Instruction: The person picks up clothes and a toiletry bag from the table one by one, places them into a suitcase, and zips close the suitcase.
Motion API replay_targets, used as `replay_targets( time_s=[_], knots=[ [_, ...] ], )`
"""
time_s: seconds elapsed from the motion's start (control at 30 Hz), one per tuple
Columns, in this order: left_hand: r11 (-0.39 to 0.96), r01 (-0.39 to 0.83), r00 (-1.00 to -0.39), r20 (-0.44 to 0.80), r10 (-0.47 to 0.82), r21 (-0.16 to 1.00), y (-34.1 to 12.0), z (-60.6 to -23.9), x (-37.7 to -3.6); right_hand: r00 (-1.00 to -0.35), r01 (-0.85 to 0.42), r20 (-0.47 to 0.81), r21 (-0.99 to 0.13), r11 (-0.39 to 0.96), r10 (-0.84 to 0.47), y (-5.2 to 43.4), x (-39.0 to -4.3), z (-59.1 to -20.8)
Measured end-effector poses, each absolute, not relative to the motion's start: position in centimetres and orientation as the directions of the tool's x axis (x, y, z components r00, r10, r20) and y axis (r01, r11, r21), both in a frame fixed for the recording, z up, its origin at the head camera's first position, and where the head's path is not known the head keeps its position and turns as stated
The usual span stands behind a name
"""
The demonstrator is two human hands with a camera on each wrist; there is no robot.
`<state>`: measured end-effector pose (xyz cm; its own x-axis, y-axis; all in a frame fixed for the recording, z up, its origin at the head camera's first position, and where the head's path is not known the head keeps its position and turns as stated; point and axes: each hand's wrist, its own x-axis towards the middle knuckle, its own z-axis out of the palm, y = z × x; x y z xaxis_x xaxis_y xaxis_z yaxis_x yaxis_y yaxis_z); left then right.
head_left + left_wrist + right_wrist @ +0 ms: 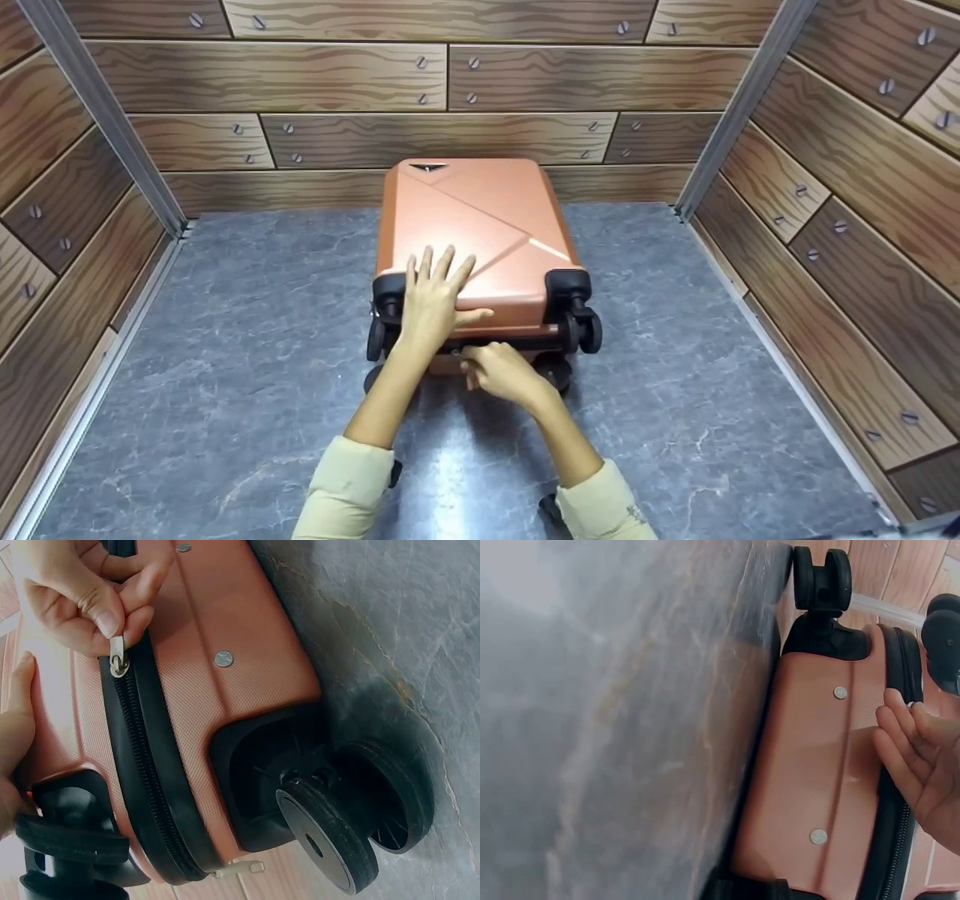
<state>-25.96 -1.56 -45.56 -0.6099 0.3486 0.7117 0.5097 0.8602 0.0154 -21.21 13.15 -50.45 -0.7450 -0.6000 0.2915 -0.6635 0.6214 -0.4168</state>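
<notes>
Suitcase (480, 232), a copper-coloured hard shell, lies flat on the grey marbled floor (225, 390), wheeled end toward the person and its far end close to the back wall. The left hand (435, 300) rests flat on the shell with fingers spread and straight, gripping nothing. The right hand (502, 371) is at the near edge between the wheels; the left wrist view shows its thumb and forefinger pinching the metal zipper pull (118, 656) on the black zipper band (146, 765) that runs around the case. Wood-patterned panels (360, 75) dotted with screw heads close the space on three sides, with pale metal strips in the corners. A small dark emblem (427, 167) sits at the far end of the lid, too small to read. The left wrist view alone shows a second zipper pull (240, 868) lying lower along the band, and a black double wheel (352, 832) up close. The right wrist view adds two round rivets (841, 692) on the lower shell, which the head camera cannot see.
</notes>
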Motion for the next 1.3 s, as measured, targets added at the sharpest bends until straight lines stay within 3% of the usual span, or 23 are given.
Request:
replay_targets(
  time_s=[0.37, 0.97, 1.3],
  knots=[
    [0.869, 0.495, -0.629, 0.692, 0.354, 0.006, -1.47, -45.48, -25.83, -0.742, -0.660, 0.272, -0.457, 0.596, -0.613, 13.00, -21.56, -50.63],
    [0.865, 0.502, -0.597, 0.728, 0.336, 0.012, -1.61, -45.50, -25.79, -0.730, -0.671, 0.264, -0.453, 0.587, -0.631, 12.56, -21.72, -50.52],
    [0.856, 0.517, -0.621, 0.695, 0.361, 0.017, -1.95, -45.56, -25.80, -0.801, -0.544, 0.113, -0.548, 0.636, -0.588, 12.78, -21.24, -50.23]
  ],
)
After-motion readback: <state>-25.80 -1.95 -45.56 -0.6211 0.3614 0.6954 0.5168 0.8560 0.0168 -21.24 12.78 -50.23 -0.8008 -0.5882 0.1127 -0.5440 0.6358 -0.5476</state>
